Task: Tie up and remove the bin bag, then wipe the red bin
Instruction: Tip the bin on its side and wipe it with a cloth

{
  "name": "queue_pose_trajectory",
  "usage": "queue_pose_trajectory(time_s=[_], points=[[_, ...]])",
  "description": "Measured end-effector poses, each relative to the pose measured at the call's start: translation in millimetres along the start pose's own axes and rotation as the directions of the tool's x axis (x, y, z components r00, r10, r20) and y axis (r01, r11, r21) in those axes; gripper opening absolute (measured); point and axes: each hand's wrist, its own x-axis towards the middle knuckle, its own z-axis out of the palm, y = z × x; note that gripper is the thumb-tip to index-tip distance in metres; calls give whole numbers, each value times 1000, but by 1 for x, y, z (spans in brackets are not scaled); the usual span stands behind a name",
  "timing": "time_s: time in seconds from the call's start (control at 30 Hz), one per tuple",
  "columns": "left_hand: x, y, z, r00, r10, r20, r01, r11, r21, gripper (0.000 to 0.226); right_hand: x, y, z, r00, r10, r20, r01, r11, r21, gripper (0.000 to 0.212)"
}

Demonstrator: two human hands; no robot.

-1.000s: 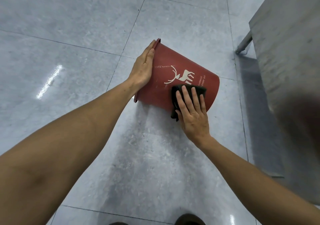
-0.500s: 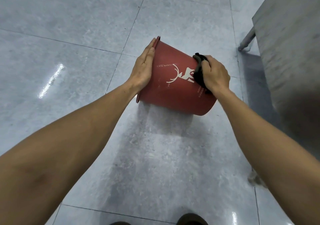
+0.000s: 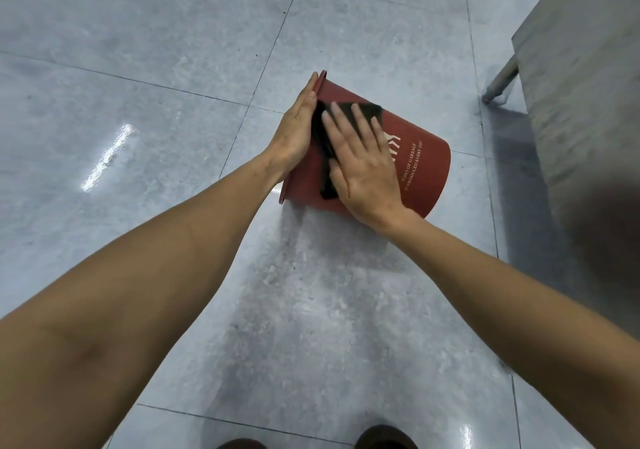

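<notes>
Two hands meet the tipped red plastic bin (image 3: 424,168): straight-fingered left hand (image 3: 294,130) at its nine-o'clock rim, spread-fingered right hand (image 3: 363,168) pressing a black cloth (image 3: 323,143) onto its side.

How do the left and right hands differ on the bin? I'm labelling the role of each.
The left hand stands edge-on against the rim of the red bin, bare; the right hand lies palm-down on the bin's side, over a black cloth. The left hand's fingers are together, the right hand's spread. Both hands are flat with straight fingers.
</notes>
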Motion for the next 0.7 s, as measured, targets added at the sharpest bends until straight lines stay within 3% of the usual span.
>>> queue_pose_trajectory(time_s=[0.2,0.37,0.57,0.63,0.7], points=[[-1,4,1,1000,14,-14,-13,998,58,45,-47,13,22,937,-343,64,347,896,-276,64],[-7,6,0,999,46,-16,-44,994,100,45,-92,46,20,865,-451,222,503,774,-385,75],[-8,5,0,996,71,-57,-66,994,85,46,-100,80,-4,963,-262,63,268,913,-307,59],[-8,5,3,996,71,-58,-65,994,86,46,-86,80,-12,996,-84,-30,78,983,-166,57],[-9,4,7,996,76,-53,-71,994,85,46,-64,73,-18,982,170,-84,-168,985,28,56]])
